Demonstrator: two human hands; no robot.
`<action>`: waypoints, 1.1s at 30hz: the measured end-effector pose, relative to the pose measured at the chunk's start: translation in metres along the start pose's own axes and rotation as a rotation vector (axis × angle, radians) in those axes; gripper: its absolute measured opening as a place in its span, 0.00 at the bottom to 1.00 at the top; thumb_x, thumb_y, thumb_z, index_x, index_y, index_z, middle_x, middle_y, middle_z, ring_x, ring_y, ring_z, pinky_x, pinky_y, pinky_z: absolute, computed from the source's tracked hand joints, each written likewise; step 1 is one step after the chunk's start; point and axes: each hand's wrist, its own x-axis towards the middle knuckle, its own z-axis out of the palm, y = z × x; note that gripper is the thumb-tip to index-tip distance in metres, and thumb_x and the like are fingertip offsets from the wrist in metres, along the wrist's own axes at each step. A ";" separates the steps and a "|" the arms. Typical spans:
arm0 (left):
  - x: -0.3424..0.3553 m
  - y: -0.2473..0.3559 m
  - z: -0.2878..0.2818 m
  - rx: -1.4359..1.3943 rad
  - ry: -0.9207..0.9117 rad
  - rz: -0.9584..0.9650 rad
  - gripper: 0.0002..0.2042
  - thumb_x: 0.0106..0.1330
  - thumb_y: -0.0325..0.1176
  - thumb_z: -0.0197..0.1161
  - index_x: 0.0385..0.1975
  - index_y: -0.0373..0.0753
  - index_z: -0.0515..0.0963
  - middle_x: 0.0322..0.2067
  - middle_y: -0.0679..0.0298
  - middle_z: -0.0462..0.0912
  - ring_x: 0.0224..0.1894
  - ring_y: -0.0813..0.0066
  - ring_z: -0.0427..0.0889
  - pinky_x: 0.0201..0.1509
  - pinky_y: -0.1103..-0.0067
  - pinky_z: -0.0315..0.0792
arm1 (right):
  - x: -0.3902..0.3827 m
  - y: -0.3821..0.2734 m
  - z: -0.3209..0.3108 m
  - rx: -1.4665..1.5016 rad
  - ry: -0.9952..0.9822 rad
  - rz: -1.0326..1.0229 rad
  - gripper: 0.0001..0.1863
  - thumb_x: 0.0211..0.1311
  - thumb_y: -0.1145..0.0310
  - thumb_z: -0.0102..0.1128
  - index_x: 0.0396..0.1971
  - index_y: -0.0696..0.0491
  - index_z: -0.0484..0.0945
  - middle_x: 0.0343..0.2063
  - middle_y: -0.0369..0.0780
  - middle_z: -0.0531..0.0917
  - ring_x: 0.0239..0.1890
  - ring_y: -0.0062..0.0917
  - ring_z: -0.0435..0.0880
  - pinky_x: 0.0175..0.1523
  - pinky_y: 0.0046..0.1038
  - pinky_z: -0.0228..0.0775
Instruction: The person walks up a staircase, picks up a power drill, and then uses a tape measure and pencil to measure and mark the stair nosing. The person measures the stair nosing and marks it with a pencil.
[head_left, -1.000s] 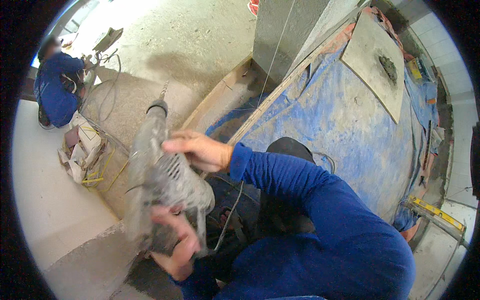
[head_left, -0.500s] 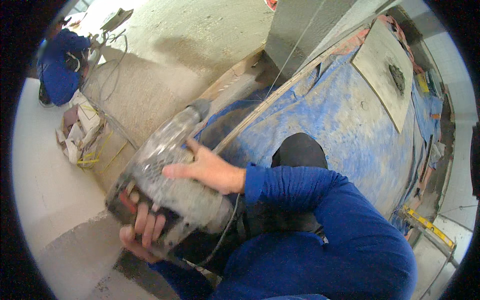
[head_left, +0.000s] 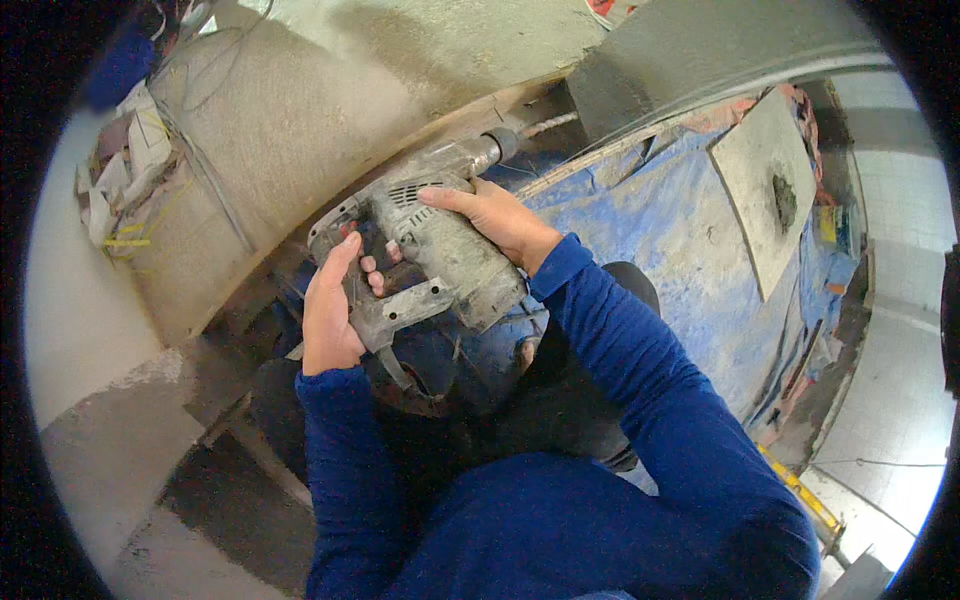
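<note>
A dust-caked grey hammer drill (head_left: 440,250) lies across both my hands, its long bit (head_left: 550,125) angled up and to the right over a wood-edged channel (head_left: 465,125). My left hand (head_left: 335,300) wraps round the rear handle, fingertips showing through the loop near a red part. My right hand (head_left: 505,230) grips the drill's body, thumb over the vented housing. Beneath the drill, the dark space and my legs are partly hidden by it, with a cord hanging down from the handle.
A blue sheet (head_left: 700,330) on the right bears a grey board (head_left: 740,190) with a dark mortar patch. A yellow level (head_left: 805,495) is lower right. At upper left are cables, a pile of scraps (head_left: 120,180) and a co-worker's blue clothing (head_left: 125,60), mostly out of view.
The drill has swung clockwise, its bit moving from pointing upward to pointing toward the upper right. My left hand rose with the handle. The co-worker has largely left the view's edge.
</note>
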 end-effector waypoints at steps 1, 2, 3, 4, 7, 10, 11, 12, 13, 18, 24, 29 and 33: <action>0.004 -0.002 0.001 0.001 0.040 -0.034 0.09 0.71 0.36 0.65 0.47 0.44 0.77 0.27 0.69 0.77 0.24 0.81 0.75 0.26 0.83 0.72 | -0.001 -0.001 -0.003 -0.009 -0.001 0.046 0.28 0.62 0.55 0.72 0.54 0.60 0.79 0.45 0.43 0.87 0.42 0.27 0.87 0.47 0.30 0.81; 0.009 -0.003 0.001 -0.001 0.052 -0.053 0.09 0.71 0.36 0.65 0.47 0.44 0.77 0.27 0.69 0.77 0.24 0.81 0.75 0.26 0.83 0.72 | -0.001 -0.002 -0.005 -0.015 0.002 0.089 0.29 0.62 0.54 0.71 0.54 0.60 0.79 0.45 0.43 0.87 0.42 0.27 0.87 0.48 0.30 0.81; 0.013 -0.004 0.003 -0.005 0.034 -0.058 0.09 0.71 0.36 0.65 0.47 0.44 0.77 0.27 0.69 0.77 0.24 0.81 0.75 0.26 0.83 0.72 | 0.001 -0.004 -0.006 -0.022 0.003 0.107 0.29 0.63 0.54 0.71 0.55 0.60 0.79 0.45 0.43 0.87 0.42 0.27 0.87 0.47 0.30 0.81; 0.017 -0.005 0.003 -0.025 0.041 -0.082 0.10 0.71 0.36 0.65 0.48 0.45 0.78 0.27 0.69 0.77 0.24 0.80 0.75 0.26 0.82 0.72 | 0.003 -0.004 -0.007 -0.029 0.007 0.121 0.29 0.63 0.53 0.71 0.55 0.61 0.79 0.45 0.44 0.87 0.42 0.27 0.87 0.47 0.30 0.81; 0.026 -0.009 0.003 -0.020 0.067 -0.106 0.11 0.69 0.36 0.67 0.48 0.46 0.77 0.27 0.69 0.76 0.25 0.78 0.76 0.27 0.81 0.71 | 0.007 -0.003 -0.011 -0.054 0.018 0.105 0.29 0.64 0.52 0.70 0.55 0.61 0.79 0.46 0.43 0.87 0.42 0.28 0.88 0.47 0.29 0.81; 0.029 -0.013 -0.001 -0.021 0.052 -0.091 0.11 0.69 0.36 0.67 0.47 0.45 0.77 0.27 0.68 0.76 0.24 0.78 0.76 0.26 0.81 0.71 | 0.012 -0.001 -0.014 -0.110 0.058 0.121 0.29 0.64 0.52 0.69 0.54 0.61 0.80 0.45 0.43 0.87 0.42 0.28 0.88 0.46 0.29 0.81; 0.030 -0.015 -0.003 -0.041 0.041 -0.089 0.10 0.69 0.36 0.67 0.47 0.45 0.77 0.27 0.68 0.76 0.24 0.78 0.76 0.26 0.81 0.71 | 0.013 0.000 -0.015 -0.133 0.082 0.155 0.29 0.64 0.53 0.69 0.55 0.60 0.80 0.45 0.42 0.88 0.42 0.28 0.88 0.46 0.29 0.81; 0.031 -0.016 -0.003 -0.060 0.034 -0.087 0.10 0.69 0.36 0.67 0.47 0.45 0.77 0.27 0.68 0.76 0.24 0.78 0.76 0.26 0.81 0.72 | 0.013 0.000 -0.015 -0.123 0.055 0.137 0.29 0.64 0.53 0.70 0.54 0.60 0.80 0.45 0.42 0.88 0.41 0.27 0.88 0.46 0.29 0.81; 0.033 -0.017 -0.004 -0.079 0.028 -0.081 0.10 0.69 0.36 0.67 0.46 0.45 0.77 0.26 0.68 0.77 0.24 0.78 0.76 0.26 0.81 0.72 | 0.014 0.000 -0.016 -0.114 0.031 0.132 0.29 0.64 0.53 0.70 0.54 0.60 0.80 0.45 0.42 0.88 0.41 0.27 0.88 0.46 0.29 0.81; 0.043 -0.023 -0.005 -0.093 0.025 -0.099 0.08 0.69 0.36 0.67 0.43 0.44 0.77 0.26 0.67 0.77 0.23 0.77 0.76 0.25 0.80 0.72 | 0.014 -0.002 -0.016 -0.094 0.022 0.109 0.27 0.64 0.52 0.70 0.52 0.60 0.81 0.44 0.42 0.88 0.39 0.27 0.88 0.44 0.28 0.81; 0.049 -0.027 -0.008 -0.093 0.010 -0.107 0.07 0.69 0.35 0.67 0.41 0.44 0.77 0.26 0.67 0.77 0.22 0.76 0.77 0.25 0.78 0.72 | 0.015 -0.001 -0.018 -0.131 0.059 0.142 0.27 0.64 0.52 0.69 0.50 0.62 0.81 0.42 0.43 0.88 0.37 0.27 0.88 0.43 0.28 0.81; 0.049 -0.027 -0.009 -0.084 -0.056 -0.095 0.08 0.69 0.35 0.66 0.43 0.45 0.76 0.26 0.69 0.77 0.23 0.79 0.75 0.26 0.81 0.72 | 0.017 0.002 -0.020 -0.179 0.147 0.164 0.28 0.65 0.51 0.68 0.50 0.64 0.82 0.41 0.43 0.88 0.36 0.27 0.89 0.42 0.28 0.81; 0.048 -0.025 -0.008 -0.127 -0.108 -0.062 0.08 0.68 0.34 0.67 0.42 0.44 0.76 0.24 0.69 0.77 0.22 0.78 0.75 0.25 0.80 0.71 | 0.015 0.005 -0.022 -0.106 0.130 0.143 0.30 0.67 0.49 0.65 0.51 0.63 0.82 0.42 0.44 0.88 0.37 0.28 0.89 0.43 0.29 0.82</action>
